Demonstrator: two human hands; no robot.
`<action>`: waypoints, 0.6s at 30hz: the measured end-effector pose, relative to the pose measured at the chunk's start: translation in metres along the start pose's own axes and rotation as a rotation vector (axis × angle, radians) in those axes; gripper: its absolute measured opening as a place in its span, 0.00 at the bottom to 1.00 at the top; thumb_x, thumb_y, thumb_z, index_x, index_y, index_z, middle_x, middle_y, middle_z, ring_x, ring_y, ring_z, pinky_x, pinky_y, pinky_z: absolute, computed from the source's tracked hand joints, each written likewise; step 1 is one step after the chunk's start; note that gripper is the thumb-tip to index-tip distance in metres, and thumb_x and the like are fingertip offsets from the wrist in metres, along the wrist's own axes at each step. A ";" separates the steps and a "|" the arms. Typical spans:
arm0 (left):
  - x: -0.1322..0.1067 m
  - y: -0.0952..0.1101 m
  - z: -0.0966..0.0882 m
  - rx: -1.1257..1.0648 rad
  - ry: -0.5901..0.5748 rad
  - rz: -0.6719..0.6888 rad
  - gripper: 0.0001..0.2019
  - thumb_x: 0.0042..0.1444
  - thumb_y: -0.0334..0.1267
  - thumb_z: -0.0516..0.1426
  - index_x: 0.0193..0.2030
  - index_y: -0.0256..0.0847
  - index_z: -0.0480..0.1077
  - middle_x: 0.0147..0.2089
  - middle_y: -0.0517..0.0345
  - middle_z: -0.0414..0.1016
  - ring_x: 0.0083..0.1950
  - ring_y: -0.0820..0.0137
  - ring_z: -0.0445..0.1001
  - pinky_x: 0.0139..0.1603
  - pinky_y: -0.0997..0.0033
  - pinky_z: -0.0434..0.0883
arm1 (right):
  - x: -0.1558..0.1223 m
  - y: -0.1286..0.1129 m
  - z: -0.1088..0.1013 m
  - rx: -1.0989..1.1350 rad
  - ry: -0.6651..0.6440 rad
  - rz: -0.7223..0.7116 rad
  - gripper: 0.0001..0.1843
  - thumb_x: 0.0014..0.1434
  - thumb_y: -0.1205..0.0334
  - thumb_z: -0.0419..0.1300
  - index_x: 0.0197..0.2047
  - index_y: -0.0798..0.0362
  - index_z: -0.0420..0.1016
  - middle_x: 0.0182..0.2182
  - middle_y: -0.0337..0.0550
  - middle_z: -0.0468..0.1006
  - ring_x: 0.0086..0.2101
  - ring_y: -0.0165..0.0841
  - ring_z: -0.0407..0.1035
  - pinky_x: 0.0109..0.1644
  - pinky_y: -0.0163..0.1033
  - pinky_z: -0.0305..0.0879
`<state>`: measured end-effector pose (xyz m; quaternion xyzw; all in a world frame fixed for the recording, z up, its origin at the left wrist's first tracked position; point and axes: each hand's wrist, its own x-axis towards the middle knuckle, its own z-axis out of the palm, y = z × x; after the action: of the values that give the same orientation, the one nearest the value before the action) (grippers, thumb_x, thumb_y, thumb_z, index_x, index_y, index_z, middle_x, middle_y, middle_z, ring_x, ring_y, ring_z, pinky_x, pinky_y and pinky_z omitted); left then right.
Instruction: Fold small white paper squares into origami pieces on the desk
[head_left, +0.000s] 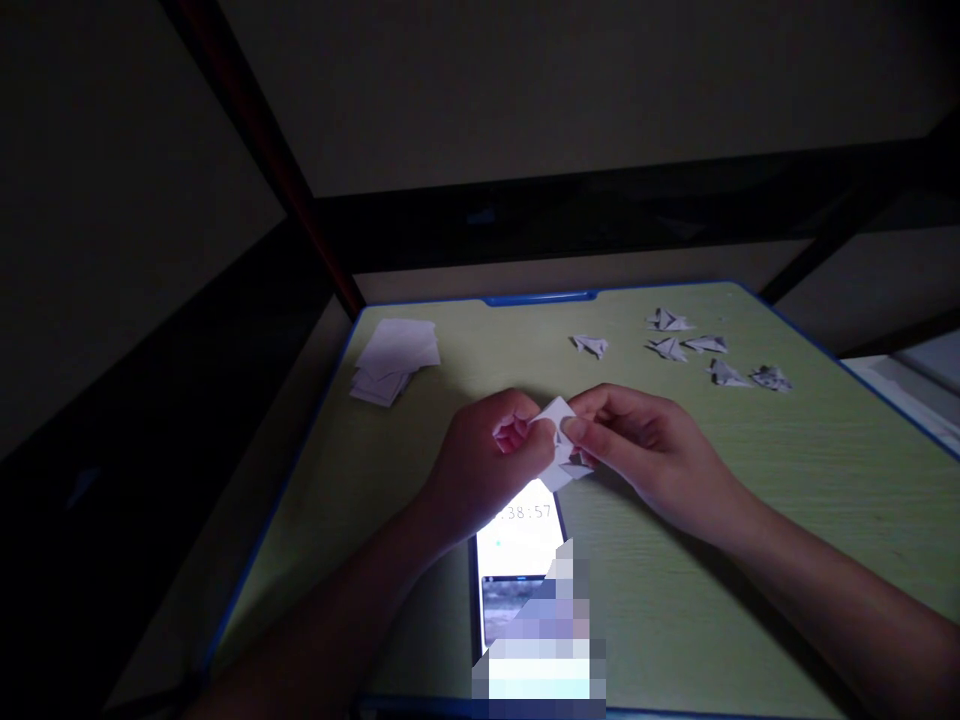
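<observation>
My left hand [486, 462] and my right hand [646, 448] meet above the middle of a pale green table [750, 520]. Both pinch one small piece of white folded paper [561, 452] between thumbs and fingertips. The paper is partly folded, with a pointed flap at its lower right. Under my hands lies a lit phone [517, 570] showing a timer.
A stack of white paper squares [394, 358] lies at the table's far left. Several finished folded paper shapes [686, 348] are scattered at the far right. The table has a blue rim [540, 297]. Dark bars and a wall stand behind it.
</observation>
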<state>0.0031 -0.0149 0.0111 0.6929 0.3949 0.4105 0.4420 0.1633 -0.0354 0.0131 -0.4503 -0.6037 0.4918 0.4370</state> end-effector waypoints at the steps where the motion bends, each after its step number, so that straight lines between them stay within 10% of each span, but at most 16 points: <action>1: 0.000 0.000 0.000 -0.014 -0.014 -0.001 0.08 0.50 0.32 0.54 0.22 0.37 0.60 0.20 0.66 0.61 0.22 0.79 0.60 0.21 0.80 0.59 | 0.000 0.000 -0.001 -0.006 0.002 0.000 0.10 0.56 0.57 0.59 0.29 0.55 0.69 0.21 0.35 0.65 0.22 0.25 0.59 0.24 0.32 0.55; 18: 0.002 0.000 -0.005 -0.141 -0.157 -0.137 0.11 0.54 0.36 0.55 0.22 0.36 0.66 0.19 0.64 0.66 0.20 0.79 0.66 0.19 0.81 0.63 | 0.000 -0.002 -0.005 0.018 0.002 0.030 0.10 0.57 0.57 0.58 0.29 0.54 0.73 0.19 0.35 0.66 0.21 0.25 0.58 0.23 0.34 0.52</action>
<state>-0.0012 -0.0119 0.0126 0.6618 0.3755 0.3504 0.5461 0.1679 -0.0341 0.0154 -0.4558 -0.5918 0.5034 0.4342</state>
